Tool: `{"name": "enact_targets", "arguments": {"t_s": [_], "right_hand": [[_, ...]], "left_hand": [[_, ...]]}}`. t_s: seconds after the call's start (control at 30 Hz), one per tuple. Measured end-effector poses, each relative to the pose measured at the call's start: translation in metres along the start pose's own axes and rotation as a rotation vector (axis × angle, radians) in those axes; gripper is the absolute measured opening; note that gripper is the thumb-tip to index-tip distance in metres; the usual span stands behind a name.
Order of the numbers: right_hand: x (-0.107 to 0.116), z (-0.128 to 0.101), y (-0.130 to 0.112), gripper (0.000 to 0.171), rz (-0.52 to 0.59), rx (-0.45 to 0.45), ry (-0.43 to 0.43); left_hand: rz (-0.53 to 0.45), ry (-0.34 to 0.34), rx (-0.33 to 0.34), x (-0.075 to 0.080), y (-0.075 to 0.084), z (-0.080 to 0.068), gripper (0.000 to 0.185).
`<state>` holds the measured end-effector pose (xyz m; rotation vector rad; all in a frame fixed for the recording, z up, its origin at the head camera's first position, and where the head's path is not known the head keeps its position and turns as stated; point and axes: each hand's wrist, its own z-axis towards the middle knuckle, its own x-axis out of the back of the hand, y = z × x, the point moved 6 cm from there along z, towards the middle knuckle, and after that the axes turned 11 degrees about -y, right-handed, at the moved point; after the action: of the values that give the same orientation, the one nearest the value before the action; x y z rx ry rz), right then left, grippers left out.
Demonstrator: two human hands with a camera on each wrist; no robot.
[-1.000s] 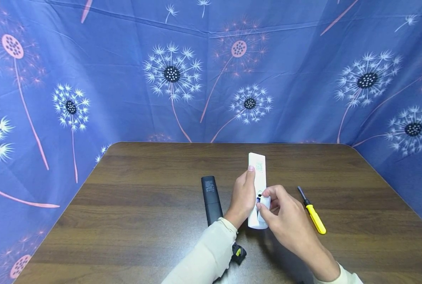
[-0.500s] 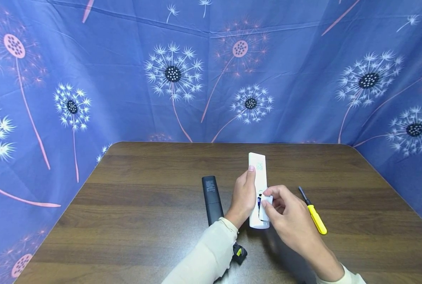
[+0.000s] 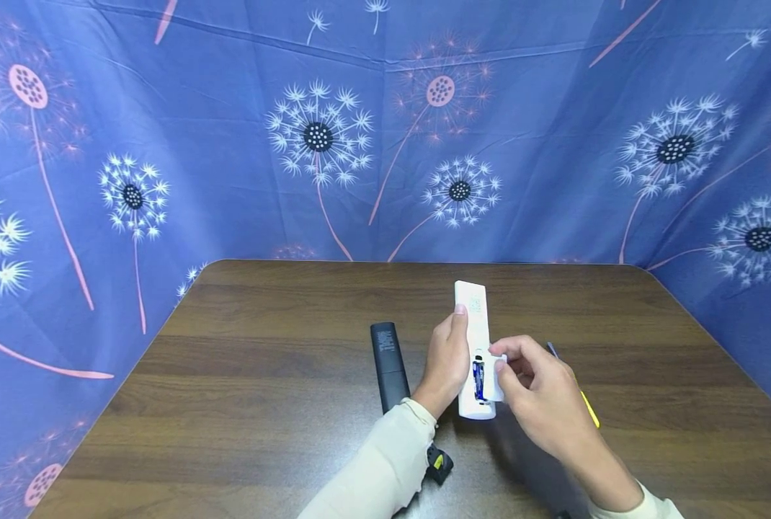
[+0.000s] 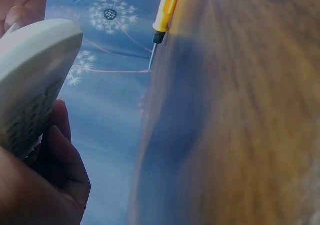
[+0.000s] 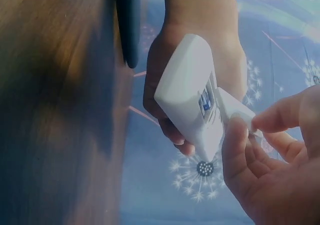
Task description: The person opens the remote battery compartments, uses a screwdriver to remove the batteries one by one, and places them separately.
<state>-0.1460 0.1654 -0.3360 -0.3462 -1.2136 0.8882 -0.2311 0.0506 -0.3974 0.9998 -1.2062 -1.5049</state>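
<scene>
My left hand (image 3: pixel 446 358) gripped the white remote (image 3: pixel 473 317) from its left side, fingers curled under its body and the thumb lying up along its edge, so that it stood tilted above the wooden table (image 3: pixel 262 404) with its back toward me. My right hand (image 3: pixel 541 404) pinched the small white battery cover (image 3: pixel 497 375) between thumb and forefinger, just right of the open compartment; the right wrist view showed the cover (image 5: pixel 235 112) swung out from the body but touching it at one edge — whether it was fully free I could not tell.

As I judged it, the opening was as good as done: the compartment lay bare and a blue-labelled battery (image 3: pixel 478 380) sat inside it, just beside my right fingertips (image 3: pixel 501 367). What was left was lifting the cover clear and dealing with the battery.

A black remote (image 3: pixel 388 364) lay flat on the table just left of my left hand, and a yellow-handled screwdriver (image 3: pixel 586 405) lay beyond my right knuckles, partly hidden by them — neither touched.
</scene>
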Motion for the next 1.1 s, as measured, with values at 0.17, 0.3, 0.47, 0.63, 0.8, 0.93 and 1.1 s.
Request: {"name": "enact_targets", "arguments": {"t_s": [0.17,0.3,0.47,0.63,0.8,0.93,1.1], "right_hand": [[0.003,-0.002,0.004,0.02,0.027,-0.019,0.008],[0.007,-0.005,0.007,0.019,0.018,-0.043,0.017],[0.009,-0.006,0.011,0.018,-0.004,-0.04,0.025],[0.011,-0.008,0.017,0.02,-0.031,-0.035,0.021],[0.013,-0.009,0.022,0.021,-0.071,-0.044,0.01],[0.011,-0.01,0.026,0.021,-0.072,-0.054,-0.019],[0.01,-0.01,0.03,0.02,-0.085,-0.063,-0.046]], "left_hand": [[-0.036,-0.027,0.013,-0.002,-0.002,0.0,0.054],[-0.07,-0.046,0.028,-0.003,-0.004,-0.001,0.054],[-0.08,-0.04,0.032,0.0,-0.005,0.0,0.054],[-0.098,-0.038,0.042,0.001,-0.003,0.001,0.053],[-0.105,-0.023,0.056,0.003,-0.003,0.0,0.054],[-0.089,-0.018,0.06,0.004,-0.003,0.0,0.055],[-0.079,-0.021,0.055,0.006,-0.002,0.001,0.056]]}}
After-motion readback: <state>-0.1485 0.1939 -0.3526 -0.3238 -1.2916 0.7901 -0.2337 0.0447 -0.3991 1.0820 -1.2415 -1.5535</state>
